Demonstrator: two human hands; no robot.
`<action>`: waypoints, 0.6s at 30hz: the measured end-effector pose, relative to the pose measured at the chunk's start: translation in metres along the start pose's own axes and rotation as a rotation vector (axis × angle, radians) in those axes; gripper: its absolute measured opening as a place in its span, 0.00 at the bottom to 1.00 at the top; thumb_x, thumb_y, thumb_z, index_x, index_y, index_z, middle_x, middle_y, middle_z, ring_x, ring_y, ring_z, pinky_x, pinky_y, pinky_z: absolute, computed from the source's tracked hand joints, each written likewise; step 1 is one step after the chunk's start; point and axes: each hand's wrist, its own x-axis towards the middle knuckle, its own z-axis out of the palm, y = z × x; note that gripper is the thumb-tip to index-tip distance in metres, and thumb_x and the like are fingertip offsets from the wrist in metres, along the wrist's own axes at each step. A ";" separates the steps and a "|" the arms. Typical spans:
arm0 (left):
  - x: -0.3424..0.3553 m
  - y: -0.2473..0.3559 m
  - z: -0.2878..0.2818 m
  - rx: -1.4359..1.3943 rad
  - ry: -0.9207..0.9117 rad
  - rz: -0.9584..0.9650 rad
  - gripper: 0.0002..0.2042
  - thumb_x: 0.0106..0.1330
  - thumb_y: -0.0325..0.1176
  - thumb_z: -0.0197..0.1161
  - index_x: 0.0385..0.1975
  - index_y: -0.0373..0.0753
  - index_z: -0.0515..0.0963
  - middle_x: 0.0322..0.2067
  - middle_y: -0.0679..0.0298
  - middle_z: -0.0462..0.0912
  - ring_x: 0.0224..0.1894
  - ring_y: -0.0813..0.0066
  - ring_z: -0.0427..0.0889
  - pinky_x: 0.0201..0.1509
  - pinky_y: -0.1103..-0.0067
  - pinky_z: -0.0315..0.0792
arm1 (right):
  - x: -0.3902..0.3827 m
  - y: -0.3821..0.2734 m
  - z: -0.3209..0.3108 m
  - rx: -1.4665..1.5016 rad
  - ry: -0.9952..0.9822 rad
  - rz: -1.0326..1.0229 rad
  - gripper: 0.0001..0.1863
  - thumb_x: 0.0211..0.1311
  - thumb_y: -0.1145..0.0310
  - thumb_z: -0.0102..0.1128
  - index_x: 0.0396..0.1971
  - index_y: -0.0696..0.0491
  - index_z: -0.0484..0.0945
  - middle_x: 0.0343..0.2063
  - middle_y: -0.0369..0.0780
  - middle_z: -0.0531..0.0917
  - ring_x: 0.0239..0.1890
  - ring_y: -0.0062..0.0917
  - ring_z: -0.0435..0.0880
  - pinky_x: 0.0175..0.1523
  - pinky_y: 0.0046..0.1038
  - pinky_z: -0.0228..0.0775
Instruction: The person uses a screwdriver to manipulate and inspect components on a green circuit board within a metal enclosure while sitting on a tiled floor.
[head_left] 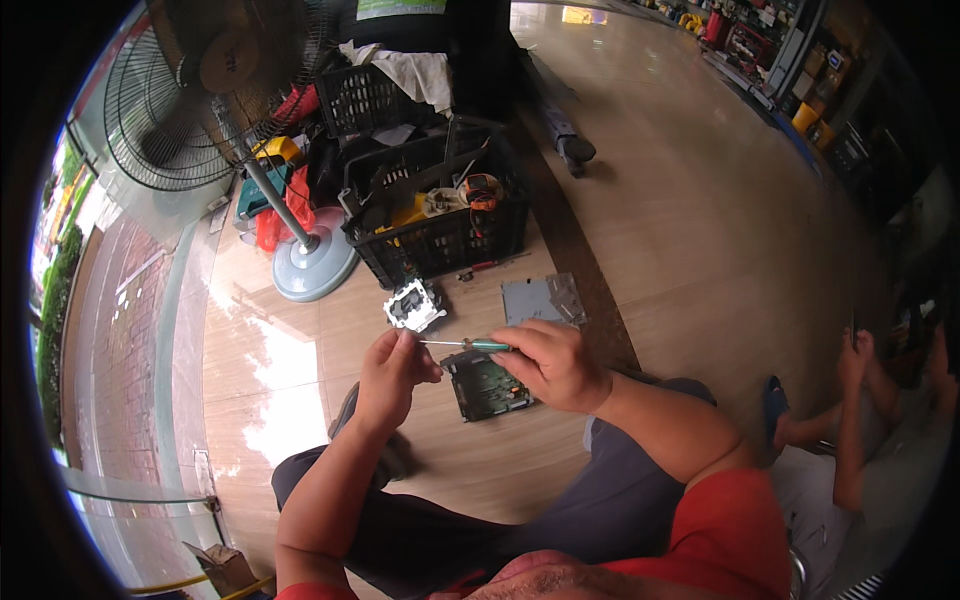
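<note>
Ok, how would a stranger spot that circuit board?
Find the black crate beside the pedestal fan, then look down to the green-handled screwdriver. Below it lies the circuit board, green and dark-framed, unlike the flat grey panel beyond it.

No legible text; fan hub (pixel 228 64), mark blurred

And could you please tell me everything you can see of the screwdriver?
The screwdriver is slim, with a green, plastic-looking handle and a thin, straight, silvery shaft that looks like metal. It lies nearly level across the view, shaft toward the left. The right hand grips the handle, hiding its back end. The tip is by the left hand; whether they touch is unclear.
</note>
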 end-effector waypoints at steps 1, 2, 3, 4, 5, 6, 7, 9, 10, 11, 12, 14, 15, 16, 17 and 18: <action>-0.001 0.000 -0.001 0.090 -0.002 0.023 0.13 0.75 0.39 0.49 0.37 0.35 0.72 0.26 0.63 0.76 0.27 0.72 0.80 0.35 0.76 0.78 | 0.000 0.000 0.000 0.020 0.005 -0.004 0.14 0.54 0.76 0.65 0.42 0.59 0.78 0.31 0.46 0.82 0.31 0.40 0.81 0.34 0.34 0.73; -0.001 0.000 -0.002 0.180 -0.006 0.048 0.14 0.75 0.40 0.49 0.36 0.34 0.72 0.26 0.63 0.77 0.27 0.72 0.80 0.36 0.76 0.78 | 0.001 -0.001 -0.002 0.021 0.021 0.002 0.14 0.54 0.76 0.65 0.42 0.59 0.78 0.31 0.46 0.82 0.31 0.40 0.81 0.34 0.34 0.73; -0.001 0.000 -0.002 0.194 -0.014 0.042 0.14 0.75 0.40 0.49 0.36 0.34 0.72 0.26 0.63 0.77 0.27 0.72 0.80 0.36 0.76 0.78 | 0.002 -0.004 -0.005 0.024 -0.002 0.022 0.14 0.55 0.76 0.64 0.42 0.58 0.78 0.31 0.46 0.81 0.31 0.41 0.81 0.34 0.34 0.73; -0.002 -0.001 -0.002 0.199 -0.016 0.034 0.14 0.75 0.40 0.49 0.35 0.34 0.72 0.27 0.63 0.77 0.27 0.72 0.80 0.36 0.76 0.78 | 0.002 -0.004 -0.006 0.028 -0.025 0.043 0.14 0.55 0.76 0.64 0.43 0.58 0.77 0.30 0.46 0.81 0.31 0.41 0.81 0.34 0.35 0.72; -0.002 -0.002 -0.002 0.204 -0.017 0.026 0.14 0.75 0.40 0.49 0.35 0.34 0.72 0.27 0.62 0.77 0.27 0.72 0.81 0.37 0.76 0.78 | 0.001 -0.002 -0.006 0.031 -0.011 0.050 0.14 0.55 0.76 0.64 0.43 0.58 0.77 0.30 0.46 0.81 0.31 0.41 0.81 0.34 0.35 0.72; -0.002 -0.002 -0.001 0.217 -0.024 0.020 0.14 0.75 0.40 0.49 0.35 0.34 0.72 0.27 0.62 0.77 0.27 0.72 0.81 0.37 0.76 0.78 | 0.000 0.000 -0.004 0.052 0.009 0.034 0.14 0.55 0.76 0.64 0.43 0.58 0.77 0.30 0.46 0.80 0.30 0.41 0.81 0.34 0.35 0.72; -0.002 -0.004 0.001 0.216 -0.012 0.013 0.14 0.75 0.40 0.49 0.35 0.35 0.71 0.26 0.63 0.76 0.27 0.72 0.80 0.35 0.76 0.77 | -0.001 0.002 -0.004 0.073 0.023 0.015 0.14 0.55 0.76 0.63 0.43 0.57 0.77 0.29 0.46 0.80 0.30 0.42 0.80 0.34 0.35 0.72; -0.003 -0.005 0.002 0.221 0.000 0.002 0.13 0.75 0.41 0.49 0.34 0.37 0.71 0.26 0.63 0.76 0.26 0.71 0.79 0.33 0.76 0.76 | 0.000 0.001 -0.005 0.079 0.026 0.008 0.14 0.55 0.76 0.63 0.43 0.58 0.77 0.29 0.46 0.80 0.30 0.42 0.80 0.34 0.35 0.71; -0.002 -0.006 0.003 0.203 -0.008 -0.001 0.13 0.75 0.41 0.50 0.35 0.37 0.71 0.26 0.63 0.76 0.26 0.71 0.79 0.33 0.76 0.76 | 0.000 0.001 -0.007 0.076 0.015 -0.003 0.15 0.55 0.76 0.63 0.43 0.58 0.77 0.29 0.45 0.79 0.30 0.41 0.80 0.34 0.35 0.71; -0.002 -0.008 0.004 0.185 -0.016 -0.003 0.13 0.74 0.41 0.50 0.35 0.37 0.71 0.26 0.63 0.76 0.26 0.71 0.79 0.33 0.75 0.76 | -0.001 0.002 -0.007 0.075 0.014 0.002 0.15 0.55 0.76 0.63 0.43 0.58 0.77 0.29 0.45 0.79 0.30 0.41 0.80 0.34 0.35 0.71; -0.001 -0.009 0.004 0.183 -0.016 -0.007 0.13 0.74 0.41 0.50 0.35 0.37 0.71 0.26 0.63 0.76 0.26 0.71 0.79 0.33 0.75 0.76 | -0.002 0.004 -0.007 0.082 0.012 -0.001 0.15 0.54 0.77 0.63 0.44 0.58 0.77 0.29 0.45 0.79 0.30 0.41 0.80 0.34 0.35 0.71; 0.000 -0.008 0.005 0.101 -0.044 -0.025 0.12 0.74 0.41 0.50 0.35 0.38 0.71 0.26 0.63 0.76 0.26 0.70 0.79 0.34 0.75 0.76 | -0.002 0.005 -0.008 0.089 0.009 -0.002 0.16 0.54 0.77 0.63 0.45 0.58 0.77 0.29 0.46 0.79 0.30 0.41 0.80 0.34 0.35 0.71; 0.000 -0.008 0.006 0.100 -0.043 -0.027 0.12 0.74 0.41 0.50 0.35 0.38 0.71 0.26 0.63 0.76 0.26 0.70 0.79 0.34 0.75 0.76 | -0.001 0.005 -0.008 0.081 0.015 -0.004 0.15 0.54 0.77 0.65 0.44 0.60 0.78 0.29 0.46 0.80 0.29 0.38 0.81 0.33 0.32 0.72; 0.001 -0.007 0.008 0.078 -0.036 -0.041 0.12 0.74 0.41 0.51 0.36 0.38 0.71 0.26 0.63 0.76 0.26 0.70 0.79 0.34 0.75 0.76 | -0.001 0.005 -0.009 0.072 0.021 -0.005 0.15 0.54 0.78 0.66 0.43 0.62 0.79 0.29 0.46 0.82 0.27 0.35 0.81 0.31 0.29 0.72; 0.001 -0.007 0.009 0.057 -0.030 -0.055 0.12 0.74 0.41 0.51 0.36 0.38 0.71 0.26 0.63 0.76 0.26 0.70 0.79 0.34 0.75 0.76 | -0.002 0.005 -0.009 0.072 0.019 -0.003 0.15 0.54 0.78 0.66 0.43 0.62 0.79 0.29 0.46 0.82 0.27 0.35 0.81 0.31 0.29 0.72; 0.002 -0.007 0.009 0.055 -0.029 -0.057 0.12 0.74 0.41 0.51 0.36 0.38 0.71 0.26 0.63 0.76 0.26 0.70 0.79 0.34 0.75 0.76 | -0.002 0.005 -0.009 0.069 0.034 0.006 0.15 0.54 0.79 0.65 0.43 0.62 0.79 0.30 0.46 0.82 0.28 0.35 0.82 0.32 0.28 0.72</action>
